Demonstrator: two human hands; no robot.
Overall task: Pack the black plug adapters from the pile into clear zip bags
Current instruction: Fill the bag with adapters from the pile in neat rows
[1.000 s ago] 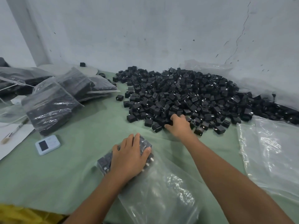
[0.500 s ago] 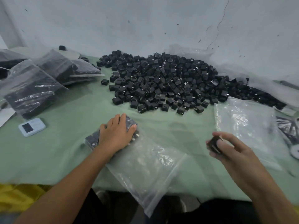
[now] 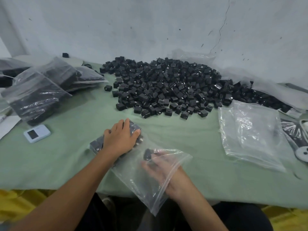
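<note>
Currently, in the head view, the pile [image 3: 166, 87] of black adapters lies toward the far edge of the desk [image 3: 66, 164]. The zip bag [image 3: 150, 185] lies at the near edge. The left hand [image 3: 120, 139] presses flat, fingers straight, on the packed adapters [image 3: 96, 144]. The right hand [image 3: 160, 165] reaches inside the bag, pinching one adapter [image 3: 147, 154]. Adapters are probably rigid and light, so grip opposite flat faces. The bag film looks limp and slippery.
</note>
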